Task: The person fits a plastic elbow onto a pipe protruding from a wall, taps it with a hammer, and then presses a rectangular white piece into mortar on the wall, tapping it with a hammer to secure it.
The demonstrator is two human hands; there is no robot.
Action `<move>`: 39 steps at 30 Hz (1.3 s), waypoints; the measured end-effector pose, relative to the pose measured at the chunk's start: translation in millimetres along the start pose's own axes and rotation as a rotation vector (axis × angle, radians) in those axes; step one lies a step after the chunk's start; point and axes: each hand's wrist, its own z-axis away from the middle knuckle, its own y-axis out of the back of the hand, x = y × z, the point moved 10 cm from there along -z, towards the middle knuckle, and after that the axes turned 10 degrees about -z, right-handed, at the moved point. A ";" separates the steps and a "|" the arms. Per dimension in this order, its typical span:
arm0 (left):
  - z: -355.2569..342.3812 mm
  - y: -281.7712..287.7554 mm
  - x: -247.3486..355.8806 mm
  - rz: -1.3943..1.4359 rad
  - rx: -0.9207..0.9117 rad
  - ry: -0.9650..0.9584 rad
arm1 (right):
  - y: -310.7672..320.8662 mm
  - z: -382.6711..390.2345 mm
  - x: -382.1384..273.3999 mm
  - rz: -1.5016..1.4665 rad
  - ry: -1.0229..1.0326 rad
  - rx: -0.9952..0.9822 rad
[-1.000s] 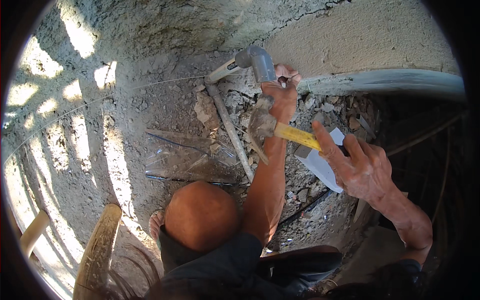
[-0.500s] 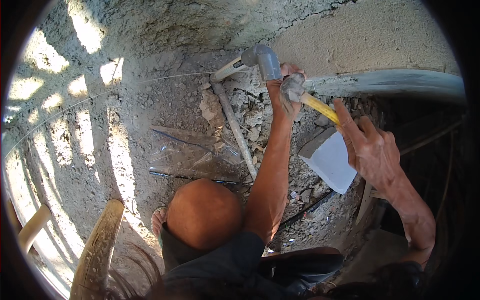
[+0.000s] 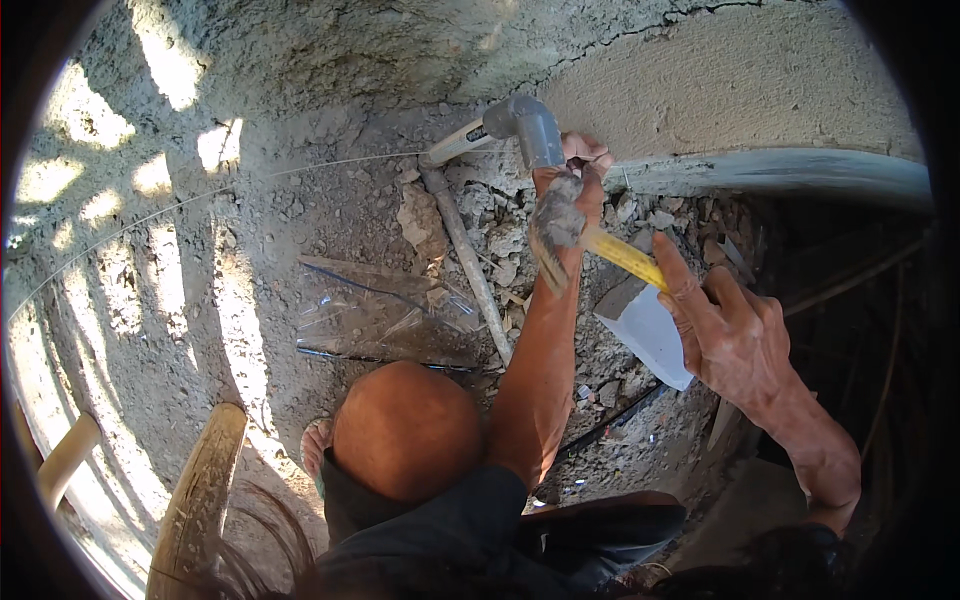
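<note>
My right hand (image 3: 735, 340) is closed on the yellow handle of a claw hammer (image 3: 625, 258). Its grey, dusty head hangs over my left wrist, claw toward me, and covers part of that arm. My left hand (image 3: 588, 160) reaches forward to the foot of the plastered wall (image 3: 720, 90), fingers bent together by its lower edge. What they pinch, if anything, is hidden. Just left of these fingers stands a grey pipe elbow (image 3: 540, 130), joined to a pale pipe (image 3: 457, 143). A thin string (image 3: 330, 160) runs from the left toward the elbow.
A thin grey pipe (image 3: 470, 265) lies on rubble beside a clear plastic sheet (image 3: 385, 310). Below the hammer is a pale, flat piece (image 3: 650, 340). Wooden poles (image 3: 200, 490) rise at the lower left, near my bent knee (image 3: 407, 430). The right side is dark.
The hammer has come down and left, from beside my left fingers to over my wrist. My right hand has dropped slightly with it. My left hand stays at the wall.
</note>
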 end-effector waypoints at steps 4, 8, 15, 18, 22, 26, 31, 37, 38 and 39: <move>2.9 -5.7 9.5 -0.131 0.012 -0.047 | 0.0 3.7 2.5 0.030 -0.014 -0.034; 4.0 -4.1 7.9 -0.134 0.015 -0.059 | 0.1 0.7 4.5 0.125 0.072 0.012; 1.4 -4.8 13.9 0.021 0.025 -0.211 | -5.7 -13.0 23.8 0.136 -0.068 -0.025; 4.5 -7.3 1.1 0.081 -0.003 -0.031 | 1.2 -11.4 15.3 0.141 -0.035 0.006; 0.8 -1.4 19.4 -0.098 -0.001 -0.124 | 3.3 -7.5 -20.1 0.037 0.106 -0.060; -0.2 -18.8 1.0 0.620 -0.088 0.194 | -0.7 -16.2 32.0 0.094 -0.089 0.003; 2.2 -9.6 19.7 0.121 -0.048 -0.105 | -0.7 1.9 -3.6 -0.029 -0.001 -0.065; -1.1 -10.5 -1.7 0.239 -0.104 -0.016 | 3.2 2.7 22.7 -0.011 -0.112 0.054; 3.8 -10.9 -1.6 0.157 -0.083 -0.019 | -2.2 10.3 21.2 -0.025 -0.135 0.016; 4.6 -9.3 5.2 0.073 -0.059 -0.037 | -0.7 14.7 18.4 -0.024 -0.135 0.021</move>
